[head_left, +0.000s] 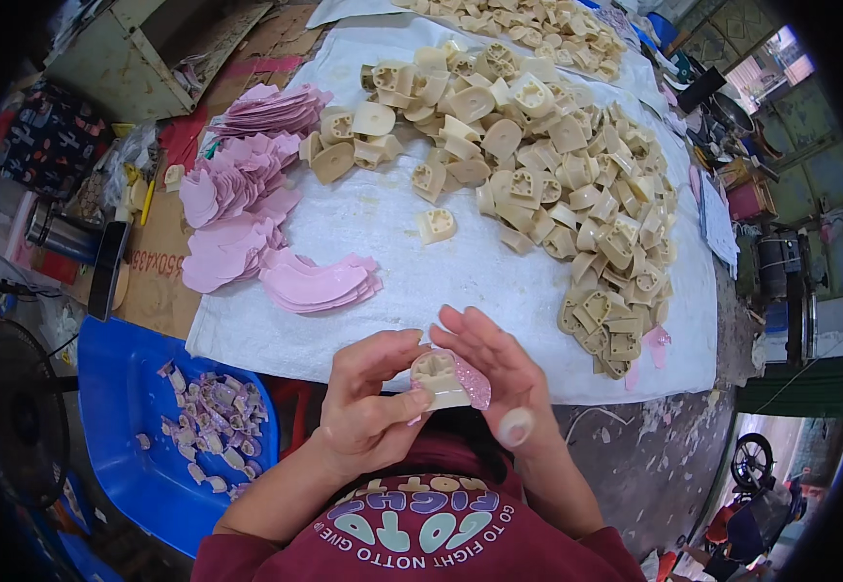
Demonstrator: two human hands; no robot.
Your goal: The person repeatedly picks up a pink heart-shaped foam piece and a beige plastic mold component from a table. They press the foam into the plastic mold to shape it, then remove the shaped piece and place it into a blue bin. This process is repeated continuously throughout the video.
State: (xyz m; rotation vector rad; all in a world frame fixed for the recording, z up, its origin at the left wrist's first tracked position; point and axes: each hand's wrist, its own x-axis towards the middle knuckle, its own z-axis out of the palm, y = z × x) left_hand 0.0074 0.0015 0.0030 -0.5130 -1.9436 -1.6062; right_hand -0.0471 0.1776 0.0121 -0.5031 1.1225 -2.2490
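Observation:
A cream plastic shoe heel (438, 378) with a hollow, ribbed end is gripped in my left hand (368, 400), the thumb pressed on its near edge. Round the heel's side wraps a pink glittery covering piece (475, 386). My right hand (504, 378) has its fingers stretched out, the palm side against that pink piece. A pale ring-shaped thing (515, 427) is at my right wrist; I cannot tell if it is worn or held. Beyond my hands lies a single bare heel (436, 225), and stacked pink cut pieces (319, 281) lie to the left.
A large heap of cream heels (576, 184) covers the right and far part of the white-sheeted table (363, 218). At lower left, a blue basin (116, 427) holds several pink-covered heels (213, 417). A black fan (14, 412) and a phone (108, 272) are on the left.

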